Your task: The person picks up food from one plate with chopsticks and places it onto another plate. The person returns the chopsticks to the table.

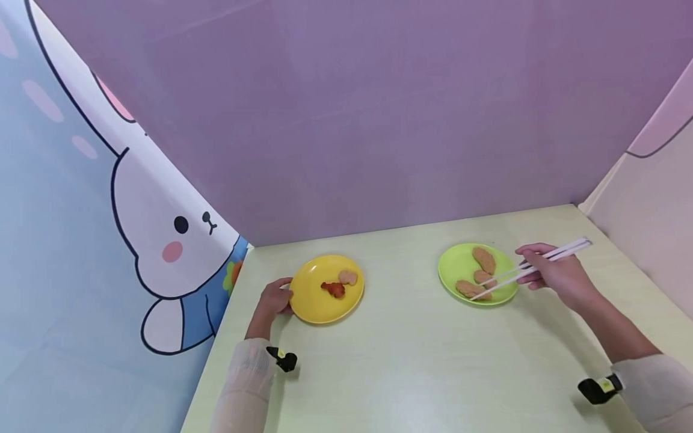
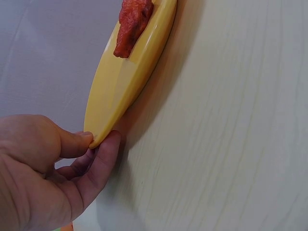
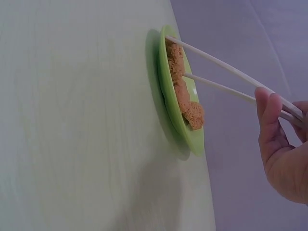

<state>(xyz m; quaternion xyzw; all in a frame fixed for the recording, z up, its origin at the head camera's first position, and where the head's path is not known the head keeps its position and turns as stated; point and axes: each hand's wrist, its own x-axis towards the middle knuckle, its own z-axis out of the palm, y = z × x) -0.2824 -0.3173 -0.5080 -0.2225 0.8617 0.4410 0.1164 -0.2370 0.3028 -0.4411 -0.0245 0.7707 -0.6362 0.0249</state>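
Note:
My left hand [image 1: 275,297] pinches the rim of a yellow plate [image 1: 311,307], thumb on top and fingers beneath, as the left wrist view shows. On that plate lie a red-brown chicken piece [image 1: 334,290] and a small pale tan piece [image 1: 348,276]. In my right hand [image 1: 557,272] is a pair of white chopsticks [image 1: 563,251], tips spread apart over a green plate [image 1: 449,273]. Several breaded brown pieces rest there: one at the back [image 1: 484,260], a smaller one in the middle [image 1: 483,276], and one in front [image 1: 470,289] with the chopstick tips at it.
Both plates stand on a pale wooden table [image 1: 400,343], well apart. A purple wall panel [image 1: 379,120] rises behind the table's back edge. To the left is a panel with a cartoon rabbit [image 1: 157,240], and a pale panel [image 1: 649,198] borders the right side.

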